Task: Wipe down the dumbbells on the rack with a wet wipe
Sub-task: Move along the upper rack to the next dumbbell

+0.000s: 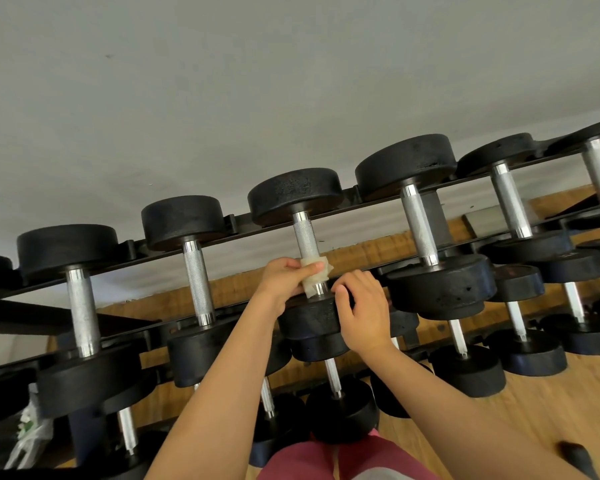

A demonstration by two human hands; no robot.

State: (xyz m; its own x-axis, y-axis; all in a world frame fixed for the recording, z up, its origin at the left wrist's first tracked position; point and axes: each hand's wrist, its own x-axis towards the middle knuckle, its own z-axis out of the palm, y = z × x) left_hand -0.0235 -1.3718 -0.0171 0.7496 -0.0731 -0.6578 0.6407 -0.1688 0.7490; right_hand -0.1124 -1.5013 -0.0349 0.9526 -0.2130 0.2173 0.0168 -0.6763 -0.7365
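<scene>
The left hand (284, 279) pinches the wet wipe (313, 278) round the chrome handle (305, 237) of the dumbbell (293, 195); the right hand (361, 308) grips its near head, just beside the larger neighbouring dumbbell (440, 285).

Six black round-headed dumbbells with knurled steel handles (420, 226) show in full along the upper tier of one black metal rack (238, 232); a seventh shows only its head at the left edge; at least six smaller black dumbbells (465, 372) sit on the lower tier, some partly hidden; two bare hands, left hand (284, 282) and right hand (364, 313); one off-white crumpled wet wipe (314, 275).
</scene>
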